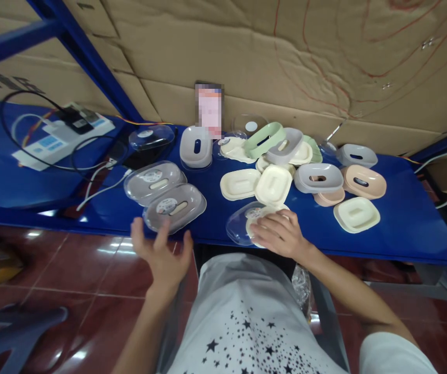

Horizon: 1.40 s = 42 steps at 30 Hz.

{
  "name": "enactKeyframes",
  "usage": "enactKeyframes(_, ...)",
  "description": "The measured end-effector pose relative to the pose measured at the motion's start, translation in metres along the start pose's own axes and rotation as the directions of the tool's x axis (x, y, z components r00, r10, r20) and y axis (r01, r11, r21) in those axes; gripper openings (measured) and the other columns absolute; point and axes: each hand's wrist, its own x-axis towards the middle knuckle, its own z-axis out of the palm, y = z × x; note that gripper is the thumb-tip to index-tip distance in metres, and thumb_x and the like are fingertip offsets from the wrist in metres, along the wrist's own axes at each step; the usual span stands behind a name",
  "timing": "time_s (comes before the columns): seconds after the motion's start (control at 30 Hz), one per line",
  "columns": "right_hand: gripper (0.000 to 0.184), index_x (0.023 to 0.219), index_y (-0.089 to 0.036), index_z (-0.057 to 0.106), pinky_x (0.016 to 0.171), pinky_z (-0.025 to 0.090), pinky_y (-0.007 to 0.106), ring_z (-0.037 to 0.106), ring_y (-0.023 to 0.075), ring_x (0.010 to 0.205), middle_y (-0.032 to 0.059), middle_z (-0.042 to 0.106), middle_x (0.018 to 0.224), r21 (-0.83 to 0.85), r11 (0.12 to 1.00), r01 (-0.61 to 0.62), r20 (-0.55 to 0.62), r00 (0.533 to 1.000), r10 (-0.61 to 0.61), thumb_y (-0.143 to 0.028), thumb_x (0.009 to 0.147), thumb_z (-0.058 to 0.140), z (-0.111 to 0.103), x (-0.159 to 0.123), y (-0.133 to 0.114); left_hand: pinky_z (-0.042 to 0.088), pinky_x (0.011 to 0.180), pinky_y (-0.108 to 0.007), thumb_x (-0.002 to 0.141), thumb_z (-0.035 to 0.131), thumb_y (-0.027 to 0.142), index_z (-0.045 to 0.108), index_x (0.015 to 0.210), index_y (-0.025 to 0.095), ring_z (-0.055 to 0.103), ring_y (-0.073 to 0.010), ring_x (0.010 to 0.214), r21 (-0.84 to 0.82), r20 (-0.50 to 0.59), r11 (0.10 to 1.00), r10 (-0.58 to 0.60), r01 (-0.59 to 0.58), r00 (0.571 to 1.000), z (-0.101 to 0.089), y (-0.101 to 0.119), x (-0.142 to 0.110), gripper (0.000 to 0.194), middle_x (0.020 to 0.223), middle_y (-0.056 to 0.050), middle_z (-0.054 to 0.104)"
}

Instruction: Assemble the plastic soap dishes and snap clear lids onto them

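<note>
My left hand [163, 257] has its fingers spread at the front edge of the table, close to a grey soap dish [192, 210] under a clear lid with a round label. Another lidded grey soap dish [133, 182] lies just behind it. My right hand [280, 234] is bent over a cream soap dish [281, 210], its fingers closed on it and covering most of it. Beside that hand, a clear lid [236, 226] with a label rests partly against the cream dish. Two more cream dishes [241, 183] lie side by side behind it.
Grey, green, cream and peach dishes [369, 179] are spread over the blue table [316, 243]. A phone [210, 109] leans on the cardboard wall [246, 47]. At left are a power strip [57, 140] with cables and a blue post [94, 62]. A stool [21, 332] stands below.
</note>
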Motion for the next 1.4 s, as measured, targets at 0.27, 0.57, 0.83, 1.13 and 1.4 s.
enactKeyframes(0.27,0.023,0.129,-0.029,0.056,0.081,0.064,0.048,0.079,0.0272,0.098,0.0073,0.067,0.102,0.117,0.934,-0.337,-0.492,0.797,0.349,-0.024,0.107,0.050,-0.017,0.008,0.017,0.048,0.122,-0.058,0.105,0.067,0.037,0.056,0.151,0.030,0.056,-0.0338,0.149,-0.254,0.425,0.824,0.566,-0.507,0.706,0.038,0.084,0.000,0.048,0.160,-0.013,0.058)
enactKeyframes(0.57,0.040,0.130,-0.035,0.066,0.090,0.056,0.043,0.076,0.0250,0.098,0.0037,0.073,0.102,-0.335,0.879,-0.339,-0.227,0.935,0.274,-0.014,0.096,0.072,-0.070,-0.091,0.018,0.044,0.128,-0.058,0.103,0.071,0.043,0.069,0.125,0.023,0.063,-0.0311,0.142,-0.277,0.475,0.881,0.473,-0.384,0.742,0.042,0.071,0.019,0.029,0.142,-0.013,0.071)
enactKeyframes(0.83,0.039,0.142,-0.027,0.065,0.108,0.047,0.048,0.071,0.0312,0.126,0.0113,0.076,0.133,-0.222,0.893,-0.391,0.102,0.902,0.420,-0.035,0.104,0.070,-0.087,-0.080,0.020,0.056,0.113,-0.060,0.099,0.075,0.031,0.067,0.120,0.024,0.055,-0.0402,0.150,-0.211,0.414,0.950,0.301,-0.231,0.859,0.020,0.032,0.014,0.023,0.156,-0.018,0.057)
enactKeyframes(1.13,0.044,0.152,-0.019,0.060,0.124,0.035,0.060,0.057,0.0331,0.149,0.0146,0.067,0.153,-0.219,0.924,-0.314,0.160,0.923,0.351,-0.015,0.109,0.048,-0.028,0.009,0.039,0.057,0.115,-0.059,0.101,0.073,0.028,0.065,0.121,0.024,0.058,-0.0375,0.148,-0.249,0.416,0.948,0.288,-0.196,0.863,0.013,0.029,0.016,0.022,0.157,-0.017,0.059)
enactKeyframes(1.4,0.045,0.153,-0.031,0.058,0.119,0.038,0.049,0.073,0.0244,0.120,0.0039,0.081,0.125,-0.065,0.975,-0.212,0.129,0.967,0.218,-0.022,0.109,0.061,-0.036,-0.001,-0.016,0.051,0.121,-0.060,0.102,0.071,0.029,0.064,0.121,0.026,0.053,-0.0340,0.153,-0.243,0.347,0.967,0.155,-0.071,0.925,0.022,0.033,0.009,0.020,0.146,-0.011,0.069)
